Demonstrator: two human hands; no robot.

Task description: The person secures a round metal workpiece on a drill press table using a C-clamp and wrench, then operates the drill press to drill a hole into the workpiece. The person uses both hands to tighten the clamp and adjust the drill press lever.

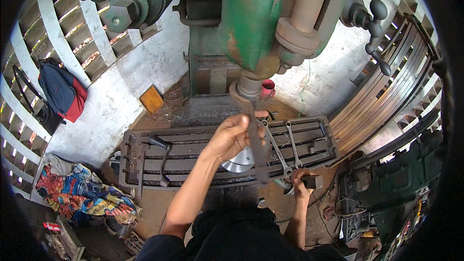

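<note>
A large dark spanner (255,145) hangs down from the spindle (250,87) of a green milling machine (249,24), its jaw around the spindle's lower end. My left hand (231,137) is closed around the spanner's handle, whose lower end is blurred. At the table's front right edge, my right hand (301,184) grips a hammer with a dark, blocky head (313,181); its handle is mostly hidden. Behind the spanner, a round silver metal disc (239,161) sits on the slotted machine table (193,151).
Two combination spanners, one (276,149) longer and one (293,141) beside it, lie on the table's right part. A dark crank handle (165,160) rests at the left. A wooden slatted panel (382,96) leans at right. A red mug (268,88) stands behind.
</note>
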